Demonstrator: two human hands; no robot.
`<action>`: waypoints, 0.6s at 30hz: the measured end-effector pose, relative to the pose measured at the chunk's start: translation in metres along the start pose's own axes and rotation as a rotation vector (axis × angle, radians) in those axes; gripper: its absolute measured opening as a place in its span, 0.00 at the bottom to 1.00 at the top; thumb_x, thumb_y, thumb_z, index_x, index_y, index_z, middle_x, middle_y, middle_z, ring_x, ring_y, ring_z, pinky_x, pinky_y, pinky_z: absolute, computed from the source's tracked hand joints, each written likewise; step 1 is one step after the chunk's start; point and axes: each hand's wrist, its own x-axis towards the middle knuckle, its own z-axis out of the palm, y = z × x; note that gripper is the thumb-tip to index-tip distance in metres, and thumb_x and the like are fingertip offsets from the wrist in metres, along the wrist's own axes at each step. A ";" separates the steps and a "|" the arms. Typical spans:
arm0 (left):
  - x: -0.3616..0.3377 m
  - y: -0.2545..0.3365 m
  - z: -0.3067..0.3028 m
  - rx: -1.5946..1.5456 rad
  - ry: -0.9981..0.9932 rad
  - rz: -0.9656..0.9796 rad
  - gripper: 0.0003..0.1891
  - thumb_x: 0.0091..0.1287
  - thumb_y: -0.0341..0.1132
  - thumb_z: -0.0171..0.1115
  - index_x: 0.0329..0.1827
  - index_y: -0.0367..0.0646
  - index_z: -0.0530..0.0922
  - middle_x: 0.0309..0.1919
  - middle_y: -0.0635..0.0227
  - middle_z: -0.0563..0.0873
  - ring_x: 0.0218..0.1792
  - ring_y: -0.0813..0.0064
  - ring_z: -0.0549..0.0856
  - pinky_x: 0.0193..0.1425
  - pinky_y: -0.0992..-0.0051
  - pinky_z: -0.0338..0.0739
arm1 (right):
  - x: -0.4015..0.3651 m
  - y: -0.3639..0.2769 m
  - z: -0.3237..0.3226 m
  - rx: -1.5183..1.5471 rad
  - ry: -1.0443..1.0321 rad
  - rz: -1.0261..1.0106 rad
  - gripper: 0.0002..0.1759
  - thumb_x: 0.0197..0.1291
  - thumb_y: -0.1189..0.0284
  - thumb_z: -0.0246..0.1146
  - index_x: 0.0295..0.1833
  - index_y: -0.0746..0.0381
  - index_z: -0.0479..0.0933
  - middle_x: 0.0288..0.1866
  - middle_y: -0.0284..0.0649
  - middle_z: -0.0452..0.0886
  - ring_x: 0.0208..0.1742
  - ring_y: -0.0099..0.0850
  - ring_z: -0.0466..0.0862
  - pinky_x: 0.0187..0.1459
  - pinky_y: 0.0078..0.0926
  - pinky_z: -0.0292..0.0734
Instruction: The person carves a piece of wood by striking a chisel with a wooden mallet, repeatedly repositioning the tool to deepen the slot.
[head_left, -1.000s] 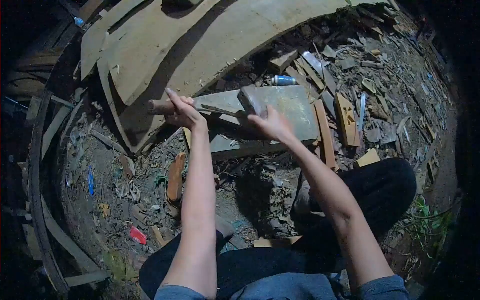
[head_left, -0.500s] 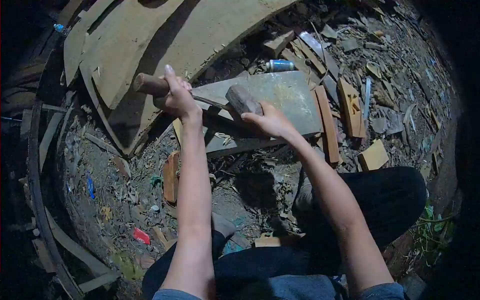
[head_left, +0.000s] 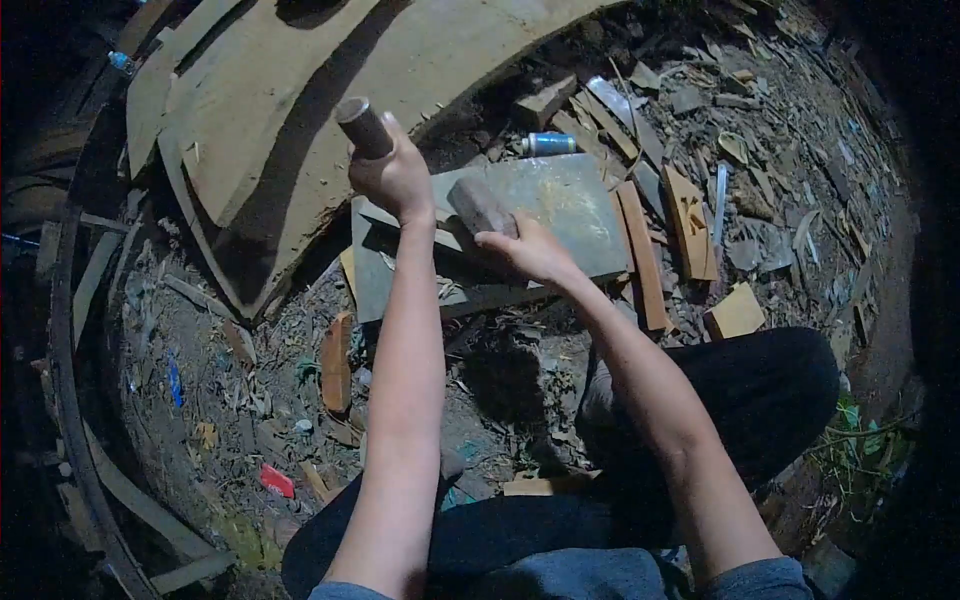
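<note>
My left hand (head_left: 395,182) is closed around the thick, round wooden handle of a tool (head_left: 365,128), whose end sticks up past my thumb. Its lower part is hidden behind my hand and wrist. My right hand (head_left: 535,250) grips a grey-brown elongated block (head_left: 482,207) by its near end, the thumb lying on top; I cannot tell whether it is wood or stone. Both hands are over a flat grey board (head_left: 585,205) lying on the ground, with dark shadow and pale shavings on it near my left wrist.
Large curved wooden slabs (head_left: 250,110) lie beyond my left hand. A blue can (head_left: 550,144) stands out by the board's far edge. To the right are a long brown strip (head_left: 642,255), a carved wood piece (head_left: 688,222) and a small block (head_left: 736,311). Scraps cover the ground.
My left hand has moved up and right, and the handle has turned from lying sideways to pointing away from me. The metal shaft seen before is hidden. My right hand has barely moved.
</note>
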 end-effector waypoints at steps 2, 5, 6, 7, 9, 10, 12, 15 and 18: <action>0.002 -0.003 0.004 -0.020 0.046 0.086 0.20 0.61 0.42 0.70 0.19 0.36 0.76 0.19 0.59 0.83 0.21 0.65 0.83 0.29 0.62 0.73 | 0.010 0.001 0.003 0.068 0.073 -0.057 0.43 0.55 0.45 0.65 0.63 0.70 0.70 0.49 0.56 0.83 0.50 0.41 0.84 0.52 0.36 0.76; -0.003 -0.014 0.002 0.049 -0.013 0.014 0.15 0.60 0.42 0.70 0.29 0.37 0.81 0.25 0.55 0.87 0.27 0.58 0.87 0.31 0.60 0.77 | -0.003 -0.052 -0.021 0.306 0.162 -0.254 0.41 0.54 0.47 0.66 0.61 0.70 0.70 0.42 0.55 0.84 0.43 0.42 0.86 0.46 0.39 0.79; -0.004 -0.020 0.003 0.006 -0.043 0.023 0.15 0.60 0.42 0.70 0.30 0.37 0.81 0.26 0.55 0.87 0.28 0.59 0.88 0.33 0.61 0.78 | -0.026 -0.102 -0.048 0.284 0.193 -0.294 0.42 0.52 0.45 0.65 0.59 0.71 0.70 0.40 0.57 0.84 0.43 0.49 0.87 0.48 0.42 0.79; -0.007 -0.031 0.000 -0.372 -0.115 0.086 0.15 0.61 0.41 0.70 0.31 0.36 0.81 0.27 0.55 0.87 0.28 0.63 0.87 0.35 0.64 0.78 | -0.036 -0.131 -0.061 0.261 0.258 -0.435 0.40 0.52 0.46 0.64 0.57 0.70 0.69 0.37 0.57 0.84 0.39 0.50 0.87 0.45 0.44 0.80; -0.008 -0.033 0.000 -0.368 -0.105 0.104 0.15 0.61 0.41 0.70 0.31 0.36 0.81 0.26 0.56 0.87 0.28 0.63 0.87 0.35 0.64 0.78 | -0.054 -0.172 -0.075 0.235 0.325 -0.584 0.38 0.53 0.47 0.64 0.56 0.70 0.69 0.33 0.56 0.84 0.36 0.52 0.87 0.43 0.45 0.81; -0.007 -0.034 -0.001 -0.323 -0.101 0.114 0.15 0.61 0.41 0.70 0.31 0.36 0.81 0.26 0.56 0.87 0.27 0.64 0.86 0.35 0.64 0.77 | -0.065 -0.189 -0.077 0.071 0.451 -0.665 0.36 0.53 0.49 0.64 0.55 0.69 0.69 0.33 0.56 0.84 0.36 0.53 0.86 0.42 0.46 0.81; -0.008 -0.036 -0.004 -0.259 -0.095 0.129 0.15 0.62 0.41 0.70 0.31 0.35 0.80 0.25 0.57 0.86 0.27 0.64 0.86 0.35 0.65 0.77 | -0.072 -0.200 -0.075 -0.098 0.580 -0.749 0.34 0.53 0.50 0.64 0.54 0.68 0.69 0.32 0.56 0.84 0.36 0.54 0.86 0.42 0.47 0.81; -0.013 -0.040 -0.014 -0.230 -0.100 0.139 0.15 0.63 0.41 0.69 0.31 0.35 0.80 0.25 0.59 0.86 0.26 0.65 0.85 0.34 0.66 0.77 | -0.062 -0.196 -0.068 -0.586 0.287 -0.688 0.33 0.51 0.49 0.63 0.53 0.64 0.69 0.31 0.57 0.83 0.36 0.53 0.86 0.39 0.49 0.81; -0.012 -0.044 -0.018 -0.241 -0.083 0.130 0.15 0.63 0.40 0.69 0.30 0.35 0.80 0.24 0.60 0.85 0.26 0.67 0.84 0.34 0.66 0.77 | -0.079 -0.197 -0.070 -0.492 0.321 -0.731 0.31 0.54 0.49 0.62 0.53 0.62 0.69 0.32 0.57 0.83 0.38 0.57 0.84 0.41 0.53 0.78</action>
